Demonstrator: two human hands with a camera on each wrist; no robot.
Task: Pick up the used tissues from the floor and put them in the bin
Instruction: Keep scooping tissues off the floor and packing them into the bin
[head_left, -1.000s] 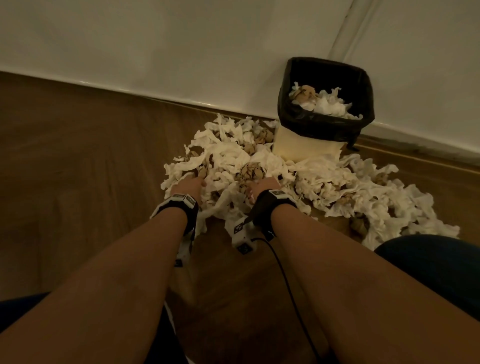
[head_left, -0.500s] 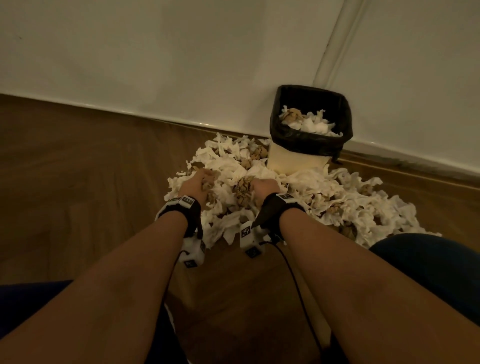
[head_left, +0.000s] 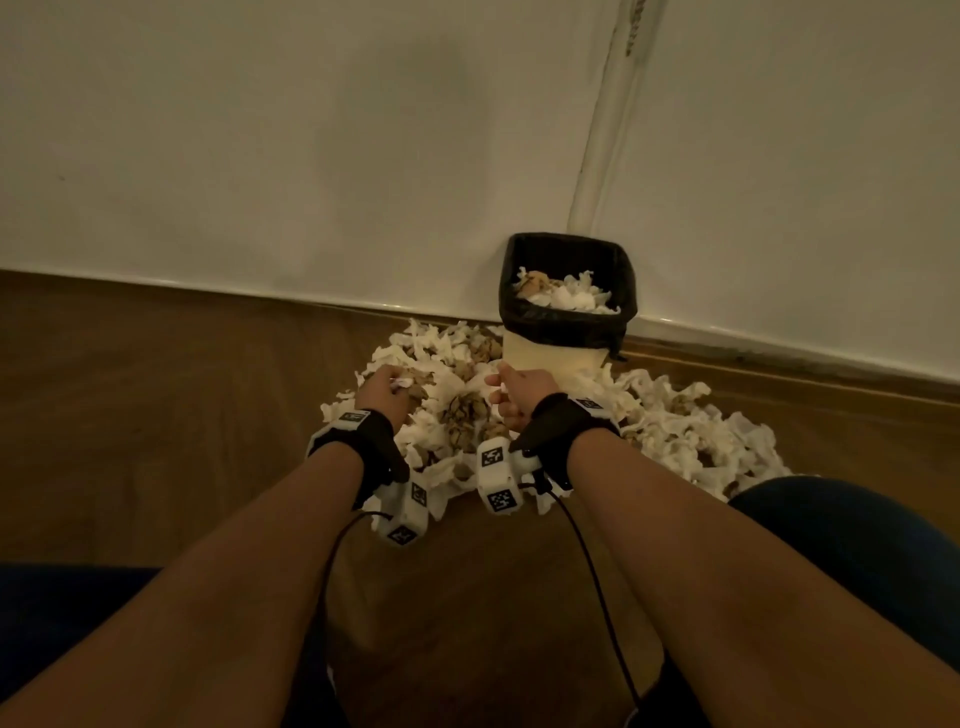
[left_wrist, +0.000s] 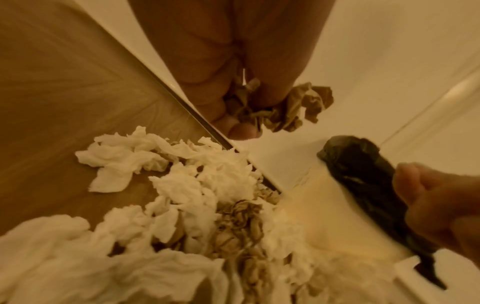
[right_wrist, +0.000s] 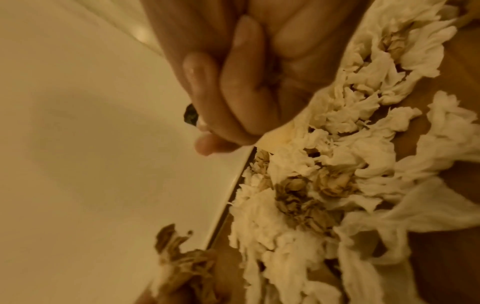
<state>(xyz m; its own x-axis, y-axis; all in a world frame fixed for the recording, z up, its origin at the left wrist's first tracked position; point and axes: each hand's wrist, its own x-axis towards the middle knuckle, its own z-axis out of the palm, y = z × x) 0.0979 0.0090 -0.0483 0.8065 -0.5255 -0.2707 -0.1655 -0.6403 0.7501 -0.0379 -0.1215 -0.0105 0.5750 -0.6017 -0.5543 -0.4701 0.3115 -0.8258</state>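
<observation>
Here the left hand (head_left: 383, 391) is raised just above the pile of tissues (head_left: 670, 426), its fingers (left_wrist: 207, 86) curled tight round a brown crumpled tissue (left_wrist: 298, 107) that sticks out past the fingertips; a scrap of white shows in the grip in the head view. The right hand (head_left: 519, 387) is also balled up, fingers (right_wrist: 241, 86) folded into the palm. A sliver of white shows at its knuckles in the head view, but whether it really holds a tissue cannot be told from the wrist view.

The pile spreads over the wooden floor (head_left: 156, 415) along the foot of the wall (head_left: 311, 156), white sheets mixed with brown wads, touching the base of the bin (head_left: 556, 358). The bin stands against the wall near the corner pipe (head_left: 608, 130), lined with a black bag (head_left: 566, 325) and already holding some tissues.

Compared with half a second ago, both hands have lifted out of the pile and moved toward the bin. A second ago they were pressed down into the tissues at the near edge of the pile.
</observation>
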